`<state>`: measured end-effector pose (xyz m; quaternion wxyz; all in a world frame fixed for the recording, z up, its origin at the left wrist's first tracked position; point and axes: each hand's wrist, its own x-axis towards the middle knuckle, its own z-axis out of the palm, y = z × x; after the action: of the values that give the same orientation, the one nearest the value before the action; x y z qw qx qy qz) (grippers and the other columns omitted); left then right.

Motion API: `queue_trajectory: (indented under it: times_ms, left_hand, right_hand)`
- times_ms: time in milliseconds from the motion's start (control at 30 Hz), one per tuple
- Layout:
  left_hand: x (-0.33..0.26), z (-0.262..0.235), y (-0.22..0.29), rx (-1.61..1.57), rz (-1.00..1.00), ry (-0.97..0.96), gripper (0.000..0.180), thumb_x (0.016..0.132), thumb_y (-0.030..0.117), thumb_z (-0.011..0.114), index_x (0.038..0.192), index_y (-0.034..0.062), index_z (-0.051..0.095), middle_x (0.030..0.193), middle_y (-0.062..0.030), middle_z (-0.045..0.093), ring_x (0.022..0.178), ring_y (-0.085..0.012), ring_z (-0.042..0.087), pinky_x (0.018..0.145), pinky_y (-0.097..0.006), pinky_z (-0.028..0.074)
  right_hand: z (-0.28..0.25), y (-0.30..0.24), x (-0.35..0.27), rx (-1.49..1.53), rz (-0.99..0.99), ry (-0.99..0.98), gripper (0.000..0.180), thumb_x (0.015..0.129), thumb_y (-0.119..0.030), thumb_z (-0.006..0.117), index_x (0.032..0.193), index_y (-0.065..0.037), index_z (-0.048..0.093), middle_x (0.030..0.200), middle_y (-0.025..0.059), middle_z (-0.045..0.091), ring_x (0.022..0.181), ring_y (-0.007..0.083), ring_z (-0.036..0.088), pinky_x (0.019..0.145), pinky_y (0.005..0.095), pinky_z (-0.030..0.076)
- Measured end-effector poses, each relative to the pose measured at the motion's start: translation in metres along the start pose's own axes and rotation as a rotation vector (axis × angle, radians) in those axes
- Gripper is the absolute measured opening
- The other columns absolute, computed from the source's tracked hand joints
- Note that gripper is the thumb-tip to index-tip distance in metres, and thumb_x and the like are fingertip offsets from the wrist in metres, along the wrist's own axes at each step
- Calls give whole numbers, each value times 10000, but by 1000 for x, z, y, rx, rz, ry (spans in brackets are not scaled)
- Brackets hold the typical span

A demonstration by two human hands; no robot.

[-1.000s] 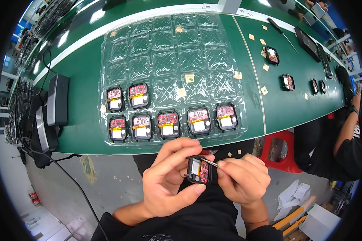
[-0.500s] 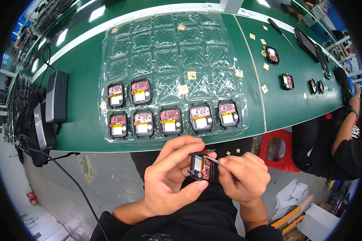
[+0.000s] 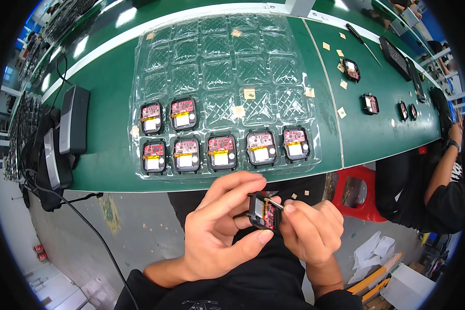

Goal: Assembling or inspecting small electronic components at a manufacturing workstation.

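Observation:
My left hand [image 3: 217,232] grips an opened smartwatch case [image 3: 263,213] by its edges, just off the table's front edge. The case is black, with a red circuit board, a silver battery and a yellow flex strip inside. In my right hand [image 3: 315,230] is a pair of metal tweezers [image 3: 276,204], pinched between thumb and forefinger. Their tip rests at the upper part of the circuit board; what it touches is too small to tell. Beyond my hands lies a clear plastic tray [image 3: 217,77], with several similar watch cases [image 3: 222,152] in its two nearest rows.
Grey box-shaped devices [image 3: 73,121] with cables stand at the left. On the right of the green table [image 3: 325,150] lie a screwdriver [image 3: 364,44], more watch cases [image 3: 370,104] and small beige paper squares [image 3: 341,112]. A red stool [image 3: 354,196] and a seated person [image 3: 423,181] are beyond.
The view has shifted slightly. The watch case sits a little further right and is turned slightly; the tweezers stay at its circuit board. Both hands keep their hold.

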<state>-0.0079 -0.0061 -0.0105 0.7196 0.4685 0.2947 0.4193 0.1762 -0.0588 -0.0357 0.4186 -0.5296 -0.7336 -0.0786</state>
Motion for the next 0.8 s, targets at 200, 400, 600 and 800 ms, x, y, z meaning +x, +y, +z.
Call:
queue_trajectory:
  times_ms: [200,400,600,800]
  left_hand:
    - [0,1,-2,-27,-1,8,625,857,29,768,1392,-150,501,1470,-252,390,1280,-349,577,1090,-508,523]
    - [4,-5,-5,-3,24,-13,639,836,23,792,1388,-142,515,1447,-250,419,1251,-383,607,1065,-495,534]
    - [7,-15,0,-46,106,-161,622,838,-134,734,1415,-123,504,1412,-211,455,1306,-365,578,1072,-426,548]
    - [17,-25,13,396,454,-16,565,722,-136,815,1247,-55,619,1275,-185,516,1186,-363,662,952,-415,610]
  right_hand:
    - [-1,0,-2,24,25,-10,297,722,14,791,1015,-18,749,894,64,733,554,131,557,490,273,387]
    - [-4,0,2,64,79,-88,289,721,15,815,1000,-14,746,892,70,731,559,143,563,496,288,406]
    - [-7,9,7,285,230,18,251,782,5,825,1005,9,710,885,130,746,596,216,632,527,305,469]
    - [-18,50,38,-137,610,117,245,882,48,705,1124,18,676,1120,175,625,813,278,684,663,322,547]
